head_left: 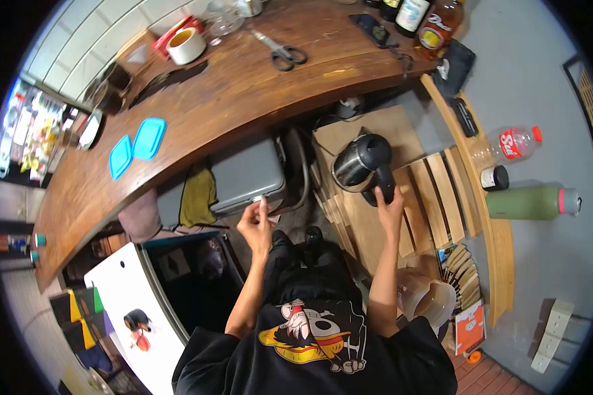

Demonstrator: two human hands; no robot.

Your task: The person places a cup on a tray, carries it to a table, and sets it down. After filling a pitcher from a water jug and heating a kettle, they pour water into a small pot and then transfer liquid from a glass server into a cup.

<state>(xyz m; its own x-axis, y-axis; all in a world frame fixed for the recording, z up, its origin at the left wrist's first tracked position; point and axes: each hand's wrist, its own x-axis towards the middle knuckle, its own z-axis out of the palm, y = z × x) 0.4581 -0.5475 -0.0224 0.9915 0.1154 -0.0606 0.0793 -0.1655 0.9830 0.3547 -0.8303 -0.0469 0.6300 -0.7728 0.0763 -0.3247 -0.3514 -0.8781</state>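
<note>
A silver electric kettle (354,161) with a black lid and handle is in my right hand (389,209), whose fingers are wrapped round the handle. It is over a wooden board and slats. My left hand (255,228) is in front of the grey case (247,172), with one digit raised and the other fingers loosely bent. Nothing shows in its grasp, though part of the palm is hidden. An olive-green cloth (198,197) hangs beside the case.
A curved wooden counter (323,72) carries scissors (280,51), blue lids (149,138) and a tape roll (186,46). Wooden slats (435,197) lie at right below it. A green bottle (527,202) and a plastic bottle (517,143) stand on the right ledge. A white-topped cabinet (135,296) is at left.
</note>
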